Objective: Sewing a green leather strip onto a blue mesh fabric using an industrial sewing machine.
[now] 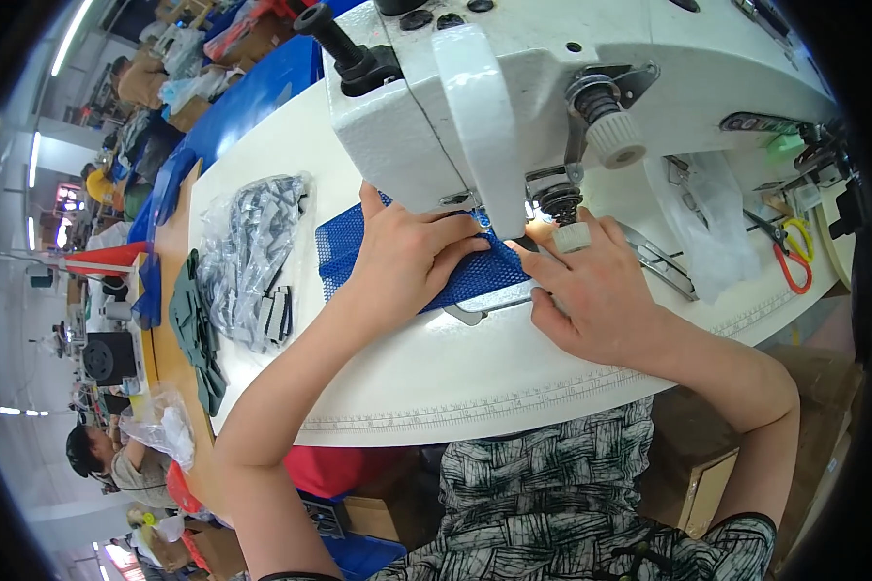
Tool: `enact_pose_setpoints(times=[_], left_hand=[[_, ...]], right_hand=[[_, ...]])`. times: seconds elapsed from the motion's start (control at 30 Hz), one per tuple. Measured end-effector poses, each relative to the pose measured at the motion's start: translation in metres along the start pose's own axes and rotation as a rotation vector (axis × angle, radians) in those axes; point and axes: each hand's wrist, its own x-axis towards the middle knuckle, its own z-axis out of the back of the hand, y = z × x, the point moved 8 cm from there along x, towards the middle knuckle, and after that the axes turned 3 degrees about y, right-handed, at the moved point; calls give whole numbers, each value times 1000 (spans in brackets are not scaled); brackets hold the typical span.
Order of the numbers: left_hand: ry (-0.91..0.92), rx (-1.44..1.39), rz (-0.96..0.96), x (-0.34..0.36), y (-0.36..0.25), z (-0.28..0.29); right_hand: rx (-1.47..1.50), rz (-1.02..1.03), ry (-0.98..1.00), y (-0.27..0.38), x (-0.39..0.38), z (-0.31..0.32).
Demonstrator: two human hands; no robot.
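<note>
A piece of blue mesh fabric (344,254) lies on the white sewing table, its right part under the head of a white sewing machine (397,145). My left hand (397,261) rests on the mesh, thumb and fingers pinched together on it just left of the lit needle area. On the other side, my right hand (591,295) has its fingers bent at the fabric's right edge, close to the presser foot. The machine's arm and thread-tension knob partly hide those fingertips and the needle.
To the left lie a clear plastic bag of dark-and-white pieces (252,242) and dark green fabric pieces (196,329). At right are tweezers (664,263), a clear bag (712,228) and scissors (793,257) with red and yellow handles. A person (116,455) sits farther left.
</note>
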Motion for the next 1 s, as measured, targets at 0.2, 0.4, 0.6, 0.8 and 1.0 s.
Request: enact_pose_setpoints(times=[0.2,0.4,0.6,0.8,1.0], left_hand=[[-85,-88,-39,-6,9,-6],[-9,-257,-116,-19,-2,0],[-48,-110,39,-20,-8,-3],[-97,-33,-10,-18,-11,-16],[-122,-3,-42,-20,-11,-20]], right_hand=[[4,-9,21,0,0,-1],[-17,-1,27,1,-1,0],[-16,-9,52,1,0,-1],[71,-21,64,-5,-3,-2],[408,-202,-196,-47,-5,14]])
